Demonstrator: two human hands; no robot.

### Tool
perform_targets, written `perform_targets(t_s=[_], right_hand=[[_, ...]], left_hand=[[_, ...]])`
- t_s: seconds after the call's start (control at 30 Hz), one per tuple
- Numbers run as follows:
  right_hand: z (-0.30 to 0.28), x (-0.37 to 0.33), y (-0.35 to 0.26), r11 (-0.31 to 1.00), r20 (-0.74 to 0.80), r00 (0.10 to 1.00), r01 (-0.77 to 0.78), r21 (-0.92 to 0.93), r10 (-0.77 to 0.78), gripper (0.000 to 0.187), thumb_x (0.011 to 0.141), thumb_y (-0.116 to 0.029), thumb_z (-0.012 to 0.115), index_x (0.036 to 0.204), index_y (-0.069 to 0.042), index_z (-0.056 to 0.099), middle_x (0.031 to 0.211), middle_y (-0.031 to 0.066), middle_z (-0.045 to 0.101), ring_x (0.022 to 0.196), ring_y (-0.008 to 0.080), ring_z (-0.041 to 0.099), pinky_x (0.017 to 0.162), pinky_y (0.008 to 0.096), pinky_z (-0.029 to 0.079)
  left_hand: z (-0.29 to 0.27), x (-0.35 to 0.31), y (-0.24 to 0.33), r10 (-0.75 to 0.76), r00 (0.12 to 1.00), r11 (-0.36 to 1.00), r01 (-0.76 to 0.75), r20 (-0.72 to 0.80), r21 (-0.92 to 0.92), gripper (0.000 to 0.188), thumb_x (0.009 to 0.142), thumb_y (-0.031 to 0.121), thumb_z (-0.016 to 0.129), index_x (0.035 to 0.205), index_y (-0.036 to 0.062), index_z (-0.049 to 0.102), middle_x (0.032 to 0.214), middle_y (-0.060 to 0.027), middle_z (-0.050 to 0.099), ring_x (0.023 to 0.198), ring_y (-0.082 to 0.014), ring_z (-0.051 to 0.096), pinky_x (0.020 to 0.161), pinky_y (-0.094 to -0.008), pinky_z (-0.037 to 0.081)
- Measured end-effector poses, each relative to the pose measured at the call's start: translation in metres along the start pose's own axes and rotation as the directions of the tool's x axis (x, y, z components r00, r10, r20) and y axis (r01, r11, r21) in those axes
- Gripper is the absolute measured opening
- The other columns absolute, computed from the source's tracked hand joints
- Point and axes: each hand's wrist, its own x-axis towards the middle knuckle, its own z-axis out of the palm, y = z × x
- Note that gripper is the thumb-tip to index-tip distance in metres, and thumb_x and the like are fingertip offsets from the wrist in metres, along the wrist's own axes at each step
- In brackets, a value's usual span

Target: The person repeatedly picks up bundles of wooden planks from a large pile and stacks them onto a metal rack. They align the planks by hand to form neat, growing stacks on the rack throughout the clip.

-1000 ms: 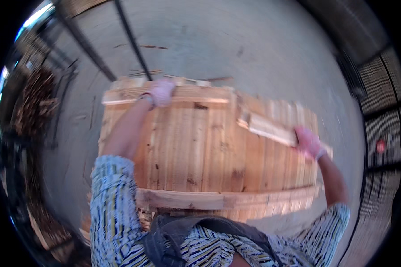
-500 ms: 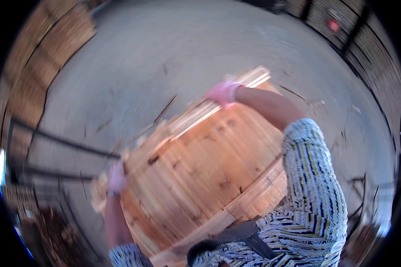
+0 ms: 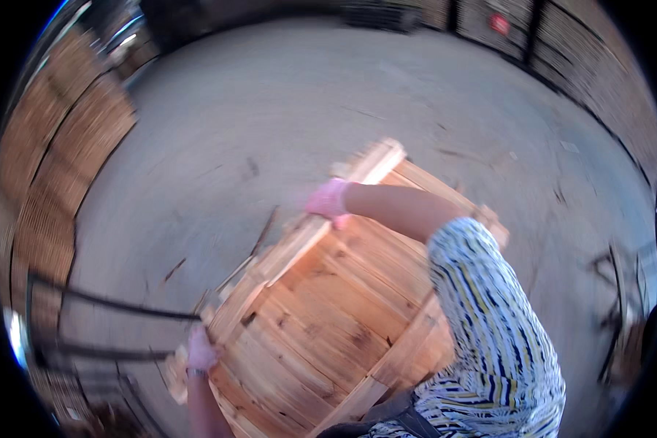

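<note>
A wide panel of pale wooden planks (image 3: 321, 314), with battens across it, is tilted in front of my body. My right hand (image 3: 328, 201), in a pink glove, reaches across the panel and is closed over its far batten (image 3: 299, 244). At the panel's left corner, my left hand (image 3: 202, 349), gloved in pale pink, grips the edge. The fingertips of both hands are hidden behind the wood, and motion blurs them somewhat. My right forearm and patterned sleeve cover part of the panel's right side.
Black metal bars (image 3: 124, 306) stand close to the panel's left corner. Tall stacks of wooden boards (image 3: 47, 197) line the left side. More stacked material (image 3: 598, 66) rises at the far right. Thin wood strips (image 3: 266, 228) lie on the grey concrete floor (image 3: 197, 131).
My view has swung up, bringing more far floor into sight. The panel sits lower in the picture and is turned more steeply. Both hands still hold it.
</note>
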Motion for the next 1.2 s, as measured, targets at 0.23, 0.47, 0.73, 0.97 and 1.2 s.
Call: perform_targets(t_s=[0.23,0.47,0.73,0.97,1.2], right_hand=[[-0.064,-0.067,-0.072,0.990,-0.298,0.945,0.142,0.002,-0.135,0.066,0.069,-0.032,0.084,0.126,-0.012,0.058,0.120,0.0143,0.061,0.115,0.0369,0.058,0.095,0.0471,0.050],[-0.138,-0.105,-0.251,0.440,-0.030,0.887,0.259,0.860,-0.462,0.080,0.081,-0.037,0.082,0.143,-0.004,0.045,0.111,0.0107,0.064,0.098,0.0186,0.064,0.083,0.0312,0.053],[-0.097,-0.124,-0.490,-0.025,-0.070,0.574,0.086,0.996,-0.816,0.071,0.093,-0.030,0.071,0.147,0.001,0.038,0.124,0.0099,0.062,0.106,0.0186,0.063,0.092,0.0306,0.051],[0.072,-0.192,-0.633,0.263,0.051,0.435,0.442,0.858,-0.899,0.058,0.104,-0.025,0.056,0.152,0.000,0.033,0.148,0.0154,0.046,0.133,0.0198,0.045,0.110,0.0319,0.038],[0.221,-0.266,-0.734,0.530,0.376,0.423,0.344,0.775,-0.824,0.041,0.103,-0.026,0.061,0.137,-0.004,0.054,0.122,0.0024,0.060,0.110,0.0100,0.053,0.095,0.0223,0.044]], left_hand=[[0.012,-0.004,0.034,-0.087,0.989,0.984,0.103,-0.116,0.142,0.056,0.069,0.014,0.071,0.121,0.0010,0.054,0.104,-0.0230,0.062,0.098,-0.0410,0.061,0.090,-0.0476,0.051],[-0.001,-0.185,0.184,0.099,0.980,0.595,-0.198,-0.173,-0.779,0.112,0.079,0.043,0.082,0.158,0.0003,0.016,0.160,-0.0239,0.028,0.148,-0.0328,0.029,0.119,-0.0385,0.031],[0.055,-0.363,0.244,-0.492,0.863,-0.493,-0.389,-0.119,-0.778,0.056,0.096,0.023,0.070,0.142,0.0038,0.044,0.125,-0.0057,0.061,0.117,-0.0168,0.057,0.103,-0.0333,0.047],[0.168,-0.527,0.175,-0.936,0.329,-0.328,-0.696,0.123,-0.639,0.041,0.104,0.017,0.056,0.139,0.0027,0.041,0.117,-0.0054,0.060,0.110,-0.0131,0.056,0.097,-0.0273,0.049],[0.270,-0.645,0.154,-0.913,-0.003,-0.399,-0.209,0.408,-0.893,0.065,0.103,0.039,0.053,0.150,-0.0017,0.035,0.133,-0.0217,0.060,0.126,-0.0305,0.056,0.107,-0.0343,0.044]])
